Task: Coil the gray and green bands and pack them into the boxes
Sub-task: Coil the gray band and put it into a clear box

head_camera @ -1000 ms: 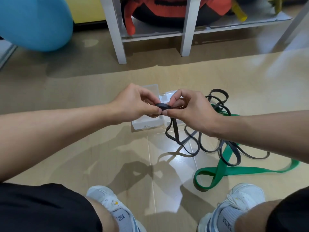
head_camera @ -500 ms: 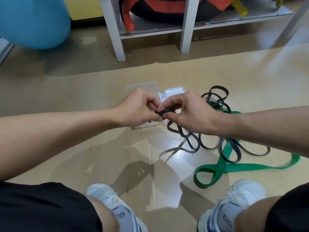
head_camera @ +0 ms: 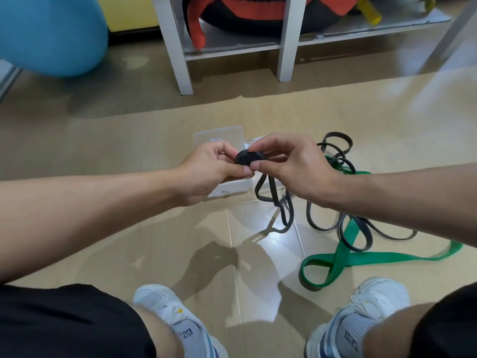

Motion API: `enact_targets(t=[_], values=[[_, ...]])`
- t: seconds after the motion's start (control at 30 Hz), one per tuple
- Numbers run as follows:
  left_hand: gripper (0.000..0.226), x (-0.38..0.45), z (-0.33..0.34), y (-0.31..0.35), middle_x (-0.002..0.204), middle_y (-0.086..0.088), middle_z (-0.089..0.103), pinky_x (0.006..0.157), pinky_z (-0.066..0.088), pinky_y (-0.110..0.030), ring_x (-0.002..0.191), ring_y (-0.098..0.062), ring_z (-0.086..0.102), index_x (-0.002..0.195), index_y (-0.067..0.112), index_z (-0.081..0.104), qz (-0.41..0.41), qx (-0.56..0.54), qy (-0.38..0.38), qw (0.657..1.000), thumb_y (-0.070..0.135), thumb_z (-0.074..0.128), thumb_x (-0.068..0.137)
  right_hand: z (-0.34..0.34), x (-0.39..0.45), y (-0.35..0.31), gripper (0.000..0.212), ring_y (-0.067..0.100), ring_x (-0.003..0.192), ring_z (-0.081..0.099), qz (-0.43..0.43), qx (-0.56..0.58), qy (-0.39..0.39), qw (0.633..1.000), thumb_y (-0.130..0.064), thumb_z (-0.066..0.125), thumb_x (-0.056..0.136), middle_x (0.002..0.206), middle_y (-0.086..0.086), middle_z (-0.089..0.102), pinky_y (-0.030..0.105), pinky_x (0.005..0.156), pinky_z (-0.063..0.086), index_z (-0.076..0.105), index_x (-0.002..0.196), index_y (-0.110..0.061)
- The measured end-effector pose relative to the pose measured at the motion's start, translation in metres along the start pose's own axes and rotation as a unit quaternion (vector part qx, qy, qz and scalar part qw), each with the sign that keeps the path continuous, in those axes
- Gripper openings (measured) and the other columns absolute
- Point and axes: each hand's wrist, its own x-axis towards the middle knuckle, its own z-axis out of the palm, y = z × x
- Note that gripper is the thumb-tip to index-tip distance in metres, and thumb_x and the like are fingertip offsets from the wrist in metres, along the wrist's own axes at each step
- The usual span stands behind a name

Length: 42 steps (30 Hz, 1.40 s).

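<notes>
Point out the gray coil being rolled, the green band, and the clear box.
gray coil (head_camera: 249, 157): head view, on the rolled dark disc pinched between both hands.
green band (head_camera: 343, 250): head view, on the flat strip where its loops cross.
clear box (head_camera: 219, 133): head view, on its far rim.

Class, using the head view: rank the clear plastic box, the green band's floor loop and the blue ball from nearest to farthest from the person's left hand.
1. Clear plastic box: just beyond and under the left hand.
2. Green band: on the floor, to the right, toward the shoes.
3. Blue ball: far back at the left.
</notes>
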Motion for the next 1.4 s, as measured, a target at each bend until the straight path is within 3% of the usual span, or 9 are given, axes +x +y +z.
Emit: enact_targets(t=[0.17,0.27,0.4,0.7,0.83,1.03,1.17,1.3,1.4], values=[[0.029,0.003,-0.001,0.001,0.092,-0.019,0.075,0.083,0.063,-0.031,0.085,-0.026,0.077,0.09,0.006,0.058,-0.024,-0.023,-0.033,0.999,-0.018,0.07,0.082,-0.001,-0.003,0.002,0.032,0.007,0.097,0.072,-0.013,-0.03,-0.015,0.999,-0.005,0.074,0.089,0.102,-0.01,0.076,0.035,0.096,0.056,0.077,0.108,-0.031],[0.027,0.003,-0.004,0.0,0.098,-0.013,0.078,0.08,0.064,-0.038,0.092,-0.023,0.076,0.101,0.007,0.067,-0.016,0.124,-0.045,0.991,0.0,0.083,0.08,-0.002,-0.002,0.006,0.034,0.011,0.098,0.066,-0.014,-0.118,-0.048,0.992,-0.009,0.068,0.094,0.101,-0.005,0.067,0.038,0.096,0.054,0.076,0.112,-0.037],[0.015,0.003,-0.004,0.0,0.091,-0.012,0.079,0.074,0.061,-0.028,0.081,-0.016,0.074,0.089,0.013,0.076,0.035,0.227,-0.034,0.973,0.005,0.085,0.08,-0.002,-0.006,0.006,0.038,0.007,0.097,0.067,-0.022,-0.157,-0.069,0.985,-0.006,0.065,0.094,0.102,-0.009,0.069,0.034,0.092,0.056,0.074,0.116,-0.036],[0.02,0.003,-0.008,-0.009,0.096,-0.023,0.075,0.082,0.061,-0.026,0.084,-0.026,0.074,0.101,-0.005,0.067,0.024,0.067,-0.003,0.997,-0.006,0.077,0.084,-0.005,0.001,0.005,0.018,0.014,0.087,0.073,0.029,-0.047,0.005,0.998,-0.019,0.082,0.085,0.09,0.0,0.075,0.033,0.086,0.059,0.065,0.09,-0.022],[0.019,0.001,-0.006,-0.011,0.103,-0.027,0.074,0.087,0.062,-0.031,0.087,-0.025,0.074,0.101,-0.003,0.068,0.019,0.089,-0.009,0.996,-0.003,0.078,0.084,-0.003,0.0,0.01,0.02,0.02,0.081,0.071,0.033,-0.062,0.0,0.998,-0.016,0.082,0.085,0.084,0.003,0.074,0.031,0.076,0.056,0.063,0.086,-0.02],[0.015,0.001,0.001,-0.005,0.065,0.013,0.069,0.068,0.057,-0.031,0.063,-0.006,0.062,0.082,0.021,0.075,0.062,0.343,0.013,0.937,0.025,0.089,0.076,0.0,-0.007,0.011,0.016,0.011,0.083,0.071,0.001,-0.153,-0.053,0.987,-0.016,0.078,0.087,0.08,-0.013,0.074,0.035,0.081,0.057,0.065,0.086,-0.026],[0.015,-0.001,-0.003,-0.006,0.072,0.004,0.075,0.072,0.055,-0.023,0.069,-0.006,0.069,0.079,0.018,0.074,0.054,0.285,0.021,0.957,0.015,0.089,0.076,-0.002,-0.006,0.006,0.02,0.01,0.078,0.071,0.003,-0.111,-0.043,0.993,-0.018,0.083,0.083,0.08,-0.01,0.075,0.034,0.078,0.057,0.065,0.091,-0.022],[0.017,-0.001,-0.007,-0.011,0.094,-0.019,0.078,0.089,0.06,-0.03,0.089,-0.026,0.077,0.092,0.005,0.073,0.028,0.139,0.02,0.99,0.001,0.084,0.079,-0.003,-0.006,0.006,0.024,0.024,0.08,0.072,0.038,-0.039,-0.017,0.998,-0.015,0.083,0.083,0.085,-0.007,0.078,0.046,0.082,0.059,0.063,0.095,-0.02],[0.022,-0.003,-0.007,-0.01,0.091,-0.014,0.078,0.081,0.058,-0.025,0.082,-0.019,0.075,0.096,0.006,0.072,0.003,0.133,-0.016,0.991,0.0,0.084,0.079,-0.001,-0.007,0.009,0.021,0.02,0.082,0.074,0.033,-0.055,-0.025,0.998,-0.013,0.081,0.085,0.085,-0.009,0.078,0.046,0.084,0.058,0.067,0.096,-0.023]])
